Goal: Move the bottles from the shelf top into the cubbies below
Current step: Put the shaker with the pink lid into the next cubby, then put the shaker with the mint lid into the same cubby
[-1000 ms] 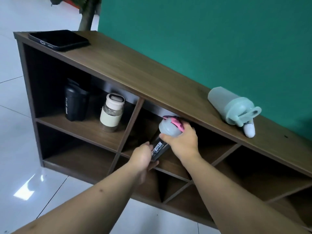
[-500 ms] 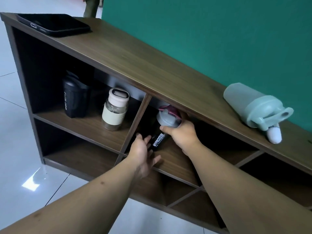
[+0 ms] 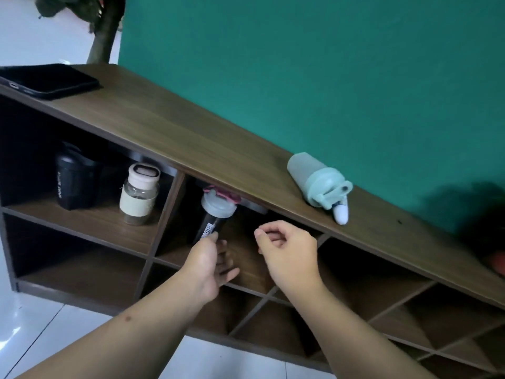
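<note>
While the black shaker bottle (image 3: 211,218) is standing in the upper cubby at the left hand's (image 3: 209,262) fingertips, apparently only touching, the right hand (image 3: 287,248) is hanging empty, loosely curled; steady it upright before withdrawing.

The dark wooden cubby shelf (image 3: 191,138) runs off the right edge, so its far cubbies are cut away, and the flat black phone (image 3: 46,80) on its top is clipped by the left edge. Under that top, the black shaker bottle with grey lid and pink cap (image 3: 216,214) has its cap partly hidden by the board's front lip and its base hidden behind the left hand (image 3: 210,261). An orange-red object (image 3: 496,262) on the top's right end is blurred, shadowed and cut off, too unclear to identify.
</note>
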A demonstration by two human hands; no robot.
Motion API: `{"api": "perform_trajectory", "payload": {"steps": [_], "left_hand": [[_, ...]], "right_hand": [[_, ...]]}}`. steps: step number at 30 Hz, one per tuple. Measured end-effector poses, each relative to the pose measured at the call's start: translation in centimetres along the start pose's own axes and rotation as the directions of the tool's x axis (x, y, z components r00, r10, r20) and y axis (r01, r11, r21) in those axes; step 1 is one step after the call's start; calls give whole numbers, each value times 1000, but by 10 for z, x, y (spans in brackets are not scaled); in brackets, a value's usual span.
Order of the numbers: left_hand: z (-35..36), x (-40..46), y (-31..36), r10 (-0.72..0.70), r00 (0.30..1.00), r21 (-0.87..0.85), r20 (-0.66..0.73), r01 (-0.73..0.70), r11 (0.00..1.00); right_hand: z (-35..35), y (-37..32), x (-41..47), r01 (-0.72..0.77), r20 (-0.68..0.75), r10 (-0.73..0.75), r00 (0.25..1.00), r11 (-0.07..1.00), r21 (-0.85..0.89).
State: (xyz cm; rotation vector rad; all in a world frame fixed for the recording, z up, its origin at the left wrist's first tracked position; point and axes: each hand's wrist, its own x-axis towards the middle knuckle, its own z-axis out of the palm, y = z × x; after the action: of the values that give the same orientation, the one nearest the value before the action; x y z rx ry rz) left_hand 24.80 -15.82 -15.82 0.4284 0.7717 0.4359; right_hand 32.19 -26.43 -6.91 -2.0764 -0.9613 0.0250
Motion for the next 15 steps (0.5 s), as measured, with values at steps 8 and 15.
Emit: {"api": "perform_trajectory", "payload": {"steps": [8, 15], "left_hand": [[80, -56, -9, -43, 963, -258, 268, 115, 959], [96, -58, -4, -73, 939, -276, 336, 173, 946]], "right_hand": [[-93, -8, 64, -169, -319, 71, 945, 941, -293], [-56, -7, 119, -287, -350, 156, 924, 887, -361]]}}
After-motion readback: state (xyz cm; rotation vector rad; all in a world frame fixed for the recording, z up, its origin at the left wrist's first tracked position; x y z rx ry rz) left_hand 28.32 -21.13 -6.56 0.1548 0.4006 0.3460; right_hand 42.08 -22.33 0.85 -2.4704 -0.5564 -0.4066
